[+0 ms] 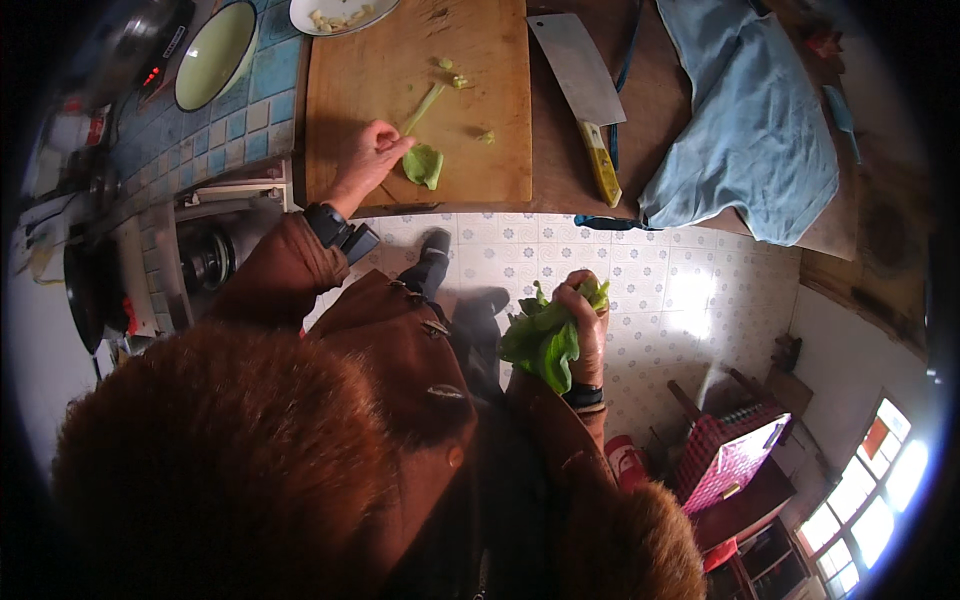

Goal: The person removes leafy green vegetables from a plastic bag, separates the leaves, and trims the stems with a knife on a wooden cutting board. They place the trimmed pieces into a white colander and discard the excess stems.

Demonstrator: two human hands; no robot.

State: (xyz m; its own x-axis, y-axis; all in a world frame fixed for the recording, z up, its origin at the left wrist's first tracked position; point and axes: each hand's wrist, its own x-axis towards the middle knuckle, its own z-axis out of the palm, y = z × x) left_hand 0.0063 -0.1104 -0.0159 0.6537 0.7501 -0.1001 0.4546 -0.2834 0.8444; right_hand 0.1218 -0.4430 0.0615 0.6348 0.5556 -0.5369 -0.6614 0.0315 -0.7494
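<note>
My left hand [373,156] is over the wooden cutting board [480,169], its fingers curled and its thumb tip beside a green leaf [424,166]. A pale green stalk [424,107] runs up the board from those fingertips. I cannot tell whether the fingers pinch it. Several small cut pieces of stem [459,81] lie farther up the board. In front of my body, above the floor, my right hand [589,319] grips a bunch of leafy greens [546,337]. Its leaves hang toward my sleeve, and the stem ends poke out past the fingers.
Right of the board, a cleaver [581,75] with a yellowish handle lies on the brown table [555,180]. A blue cloth [742,127] drapes over the table's edge. A plate [345,26] holding what look like garlic cloves and a green bowl [217,56] are at upper left.
</note>
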